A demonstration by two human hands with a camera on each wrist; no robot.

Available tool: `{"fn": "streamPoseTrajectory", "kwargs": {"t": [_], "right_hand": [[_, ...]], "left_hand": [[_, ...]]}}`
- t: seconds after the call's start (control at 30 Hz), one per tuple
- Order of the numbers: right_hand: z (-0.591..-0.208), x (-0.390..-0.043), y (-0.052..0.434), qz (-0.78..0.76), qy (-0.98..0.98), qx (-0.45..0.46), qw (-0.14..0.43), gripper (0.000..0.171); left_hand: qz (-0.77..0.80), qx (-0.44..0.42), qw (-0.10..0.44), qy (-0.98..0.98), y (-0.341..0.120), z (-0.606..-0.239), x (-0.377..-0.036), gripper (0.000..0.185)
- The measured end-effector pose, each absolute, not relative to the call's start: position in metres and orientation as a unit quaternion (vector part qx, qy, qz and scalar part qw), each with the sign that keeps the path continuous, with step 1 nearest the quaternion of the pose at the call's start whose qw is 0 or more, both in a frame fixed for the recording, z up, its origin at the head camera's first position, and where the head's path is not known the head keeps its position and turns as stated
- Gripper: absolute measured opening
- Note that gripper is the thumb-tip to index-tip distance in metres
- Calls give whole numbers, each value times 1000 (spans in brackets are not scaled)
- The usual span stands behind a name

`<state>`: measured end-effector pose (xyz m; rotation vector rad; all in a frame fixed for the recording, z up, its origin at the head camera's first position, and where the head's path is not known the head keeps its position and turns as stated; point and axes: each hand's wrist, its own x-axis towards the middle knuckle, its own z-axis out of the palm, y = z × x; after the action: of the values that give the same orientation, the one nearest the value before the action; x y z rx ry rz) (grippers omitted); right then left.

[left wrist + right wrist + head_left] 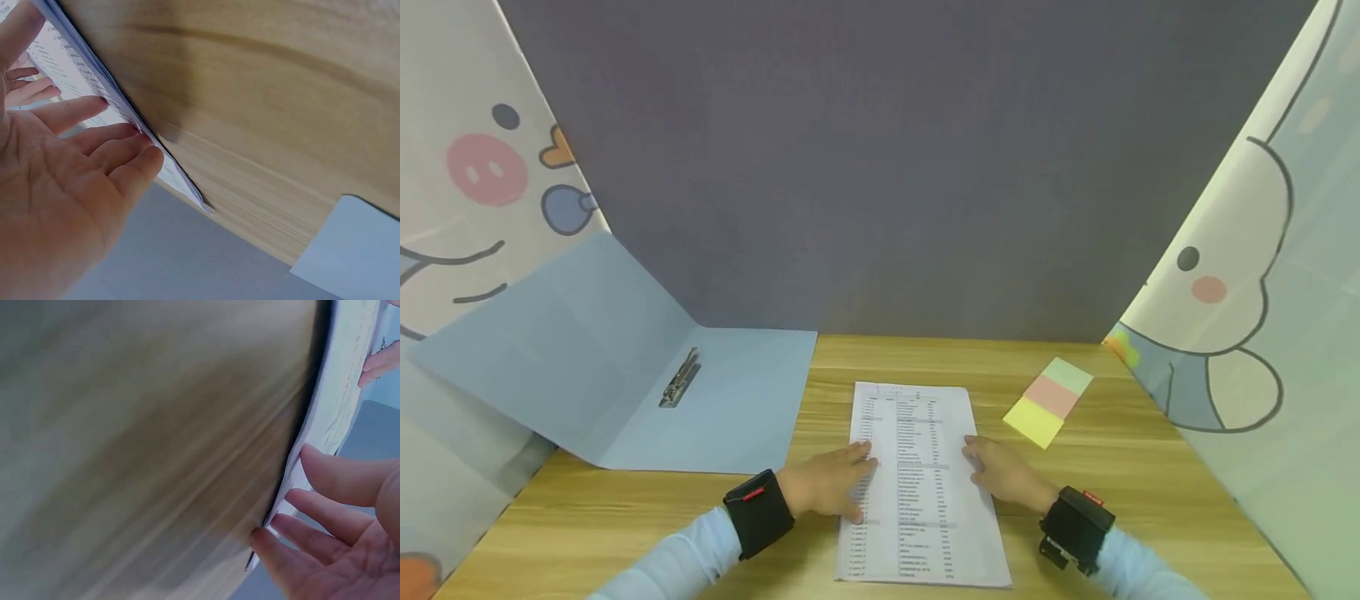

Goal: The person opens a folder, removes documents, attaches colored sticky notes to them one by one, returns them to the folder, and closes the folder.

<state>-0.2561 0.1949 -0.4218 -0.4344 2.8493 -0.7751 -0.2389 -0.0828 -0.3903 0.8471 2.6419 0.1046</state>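
Note:
A thin stack of printed paper sheets (917,475) lies on the wooden table (1120,475), lengthwise toward me. My left hand (835,487) lies flat with straight fingers on the stack's left edge (119,103). My right hand (1003,471) touches the right edge (312,425) with straight fingers. Each wrist view shows fingertips (147,159) against the paper's side, fingers (325,512) extended. Neither hand grips the sheets. Both wrists wear black bands.
An open light-blue folder (700,408) with a metal clip (680,379) lies at the left, one cover leaning on the cartoon-printed side wall. Green, pink and yellow sticky-note pads (1047,402) lie right of the papers. A grey panel closes the back.

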Motion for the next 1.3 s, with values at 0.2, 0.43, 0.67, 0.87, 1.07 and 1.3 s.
{"fn": "streamPoseTrajectory", "kwargs": {"t": [0.2,0.43,0.67,0.87,1.07,1.3], "right_hand": [[-420,-253,191,-238,957,-155,63,36],[-415,-247,186,-233,955,-171,62,34],[-413,-244,184,-235,954,-175,62,34],[-414,-244,186,-234,954,-180,58,34],[-420,-250,195,-305,934,-181,43,42],[-410,-273,228,-328,931,-159,17,52]], "left_hand": [[39,303,176,936,-86,-390,-235,80],[44,315,174,932,-98,-386,-230,80],[45,323,170,930,-103,-383,-229,80],[51,317,176,931,-101,-386,-228,81],[50,306,176,934,-98,-387,-225,80],[62,328,152,930,-95,-385,-221,68]]}}
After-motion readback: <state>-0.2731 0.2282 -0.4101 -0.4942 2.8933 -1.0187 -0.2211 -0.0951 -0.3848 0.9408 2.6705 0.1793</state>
